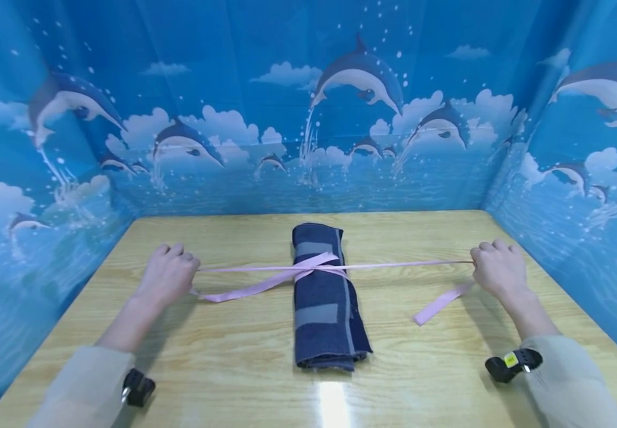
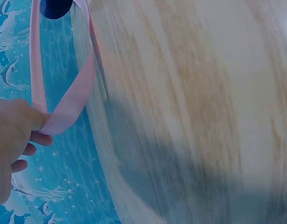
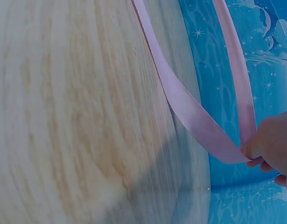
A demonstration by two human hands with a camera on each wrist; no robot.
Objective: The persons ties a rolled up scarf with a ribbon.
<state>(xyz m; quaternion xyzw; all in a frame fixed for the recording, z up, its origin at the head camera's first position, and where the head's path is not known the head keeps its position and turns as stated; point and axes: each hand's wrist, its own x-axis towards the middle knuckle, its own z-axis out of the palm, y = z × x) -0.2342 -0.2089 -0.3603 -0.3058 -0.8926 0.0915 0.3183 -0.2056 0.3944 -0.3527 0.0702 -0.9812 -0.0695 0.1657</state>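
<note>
A rolled piece of dark blue denim (image 1: 321, 297) with grey-blue stripes lies lengthwise on the table. Around its upper half runs a pink ribbon (image 1: 255, 288), crossed on top of the roll. My left hand (image 1: 166, 273) pinches the ribbon out to the left, and in the left wrist view a slack length hangs from the thumb and fingers. On the right, my right hand (image 1: 501, 267) pinches the other side. Between both hands the ribbon stretches nearly straight over the denim. A loose ribbon end (image 1: 439, 304) trails below the right hand.
The wooden table (image 1: 223, 356) meets blue dolphin-print curtains (image 1: 244, 178) at the back and both sides. Black wrist devices sit on both sleeves, one on the left (image 1: 138, 387) and one on the right (image 1: 512, 364).
</note>
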